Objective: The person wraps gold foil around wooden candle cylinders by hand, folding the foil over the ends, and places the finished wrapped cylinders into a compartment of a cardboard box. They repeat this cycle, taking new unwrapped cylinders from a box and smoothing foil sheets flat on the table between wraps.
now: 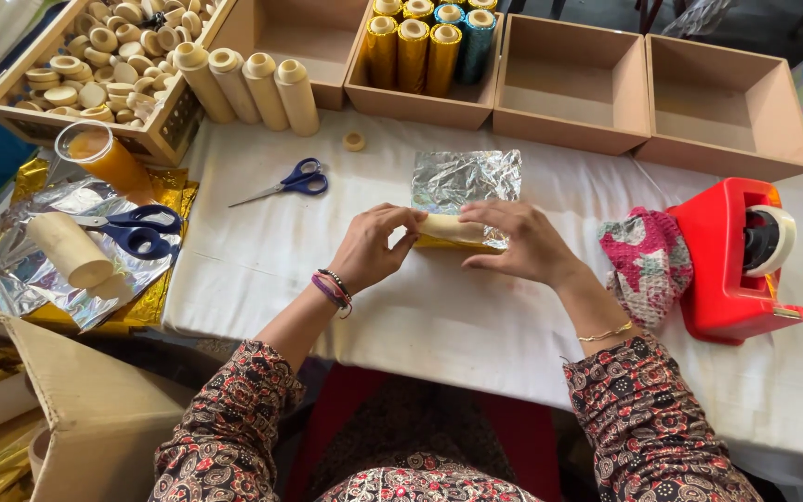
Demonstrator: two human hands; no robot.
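Note:
A cream cylinder (448, 228) lies on its side at the near edge of a silver foil sheet (467, 178) on the white tablecloth (439, 316). My left hand (372, 249) grips the cylinder's left end. My right hand (522, 244) presses on its right part and on the foil's edge. A strip of gold foil shows under the cylinder. Small blue-handled scissors (292, 183) lie left of the foil, and a small cream ring (354, 141) rests behind them.
Several bare cylinders (248, 85) stand at the back left beside a crate of wooden rings (109, 60). Gold-wrapped rolls (415, 51) fill one box; two boxes (643, 88) sit to its right. A red tape dispenser (731, 256) and patterned cloth (648, 260) lie right. Large scissors (137, 230) rest on foil sheets.

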